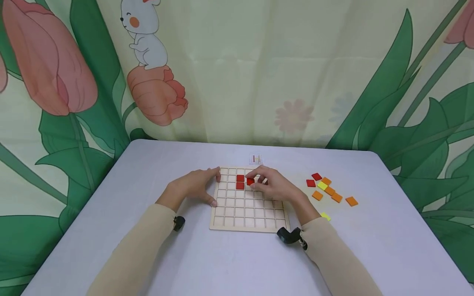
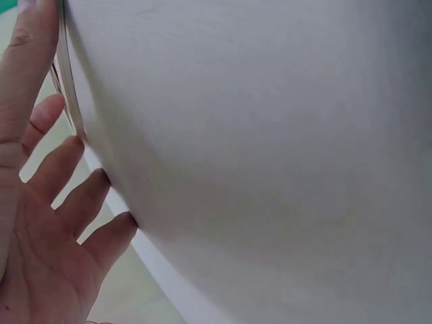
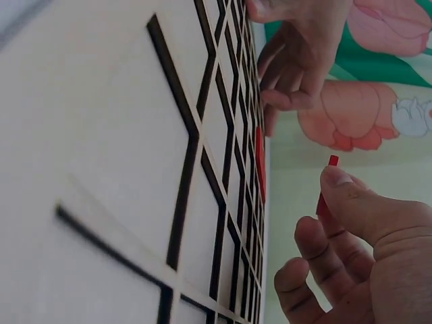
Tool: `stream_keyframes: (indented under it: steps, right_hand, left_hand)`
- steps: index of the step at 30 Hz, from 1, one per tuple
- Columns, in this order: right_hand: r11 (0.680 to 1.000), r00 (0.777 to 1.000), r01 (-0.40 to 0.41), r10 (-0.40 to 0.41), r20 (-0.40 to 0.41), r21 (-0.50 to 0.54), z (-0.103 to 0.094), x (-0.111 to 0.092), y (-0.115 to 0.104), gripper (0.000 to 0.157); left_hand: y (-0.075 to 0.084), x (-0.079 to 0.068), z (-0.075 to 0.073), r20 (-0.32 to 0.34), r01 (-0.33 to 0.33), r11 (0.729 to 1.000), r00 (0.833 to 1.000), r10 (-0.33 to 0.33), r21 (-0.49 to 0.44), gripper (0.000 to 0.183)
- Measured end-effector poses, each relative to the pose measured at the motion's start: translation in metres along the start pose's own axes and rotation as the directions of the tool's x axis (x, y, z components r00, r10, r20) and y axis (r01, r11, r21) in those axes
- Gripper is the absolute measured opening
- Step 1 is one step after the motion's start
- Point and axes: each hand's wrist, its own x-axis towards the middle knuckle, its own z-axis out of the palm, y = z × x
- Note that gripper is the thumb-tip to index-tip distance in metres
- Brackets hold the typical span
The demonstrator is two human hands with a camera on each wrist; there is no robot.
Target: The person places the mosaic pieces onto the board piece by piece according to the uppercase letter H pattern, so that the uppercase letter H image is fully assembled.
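A pale wooden grid board (image 1: pixel 249 224) lies on the table, with two red square tiles (image 1: pixel 240 186) set one above the other in its upper cells. My right hand (image 1: pixel 272 183) pinches another red tile (image 1: pixel 250 181) between thumb and fingers, just right of those two. In the right wrist view this red tile (image 3: pixel 322 204) is held edge-on, off the board's surface. My left hand (image 1: pixel 194 185) rests at the board's left edge, its fingers and thumb spread and fairly straight. The left wrist view shows the left fingertips (image 2: pixel 125 219) touching down beside the board's edge.
Loose tiles lie to the right of the board: red tiles (image 1: pixel 310 183), several orange tiles (image 1: pixel 317 195) and yellow tiles (image 1: pixel 322 186). One yellow tile (image 1: pixel 325 216) is partly behind the right forearm. A small printed grid card (image 1: pixel 256 159) lies beyond the board's far edge.
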Motion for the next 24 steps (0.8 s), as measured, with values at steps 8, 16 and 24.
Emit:
stream_keyframes:
  steps: [8, 16, 24]
  right_hand:
    - [0.999, 0.999, -0.020, 0.019, 0.041, 0.037, 0.013, 0.004, -0.004, 0.032]
    - [0.992, 0.998, -0.011, 0.004, 0.058, 0.122, 0.025, 0.011, -0.006, 0.033]
    - [0.996, 0.996, -0.062, 0.058, 0.070, 0.059, 0.030, 0.010, -0.009, 0.034]
  left_hand:
    - [0.000, 0.003, -0.001, 0.015, 0.020, 1.000, 1.000, -0.020, -0.006, 0.080]
    - [0.001, 0.000, -0.002, 0.007, 0.009, 1.000, 1.000, -0.009, -0.015, 0.081]
    - [0.002, 0.001, -0.002, 0.005, 0.003, 1.000, 1.000, -0.003, -0.009, 0.082]
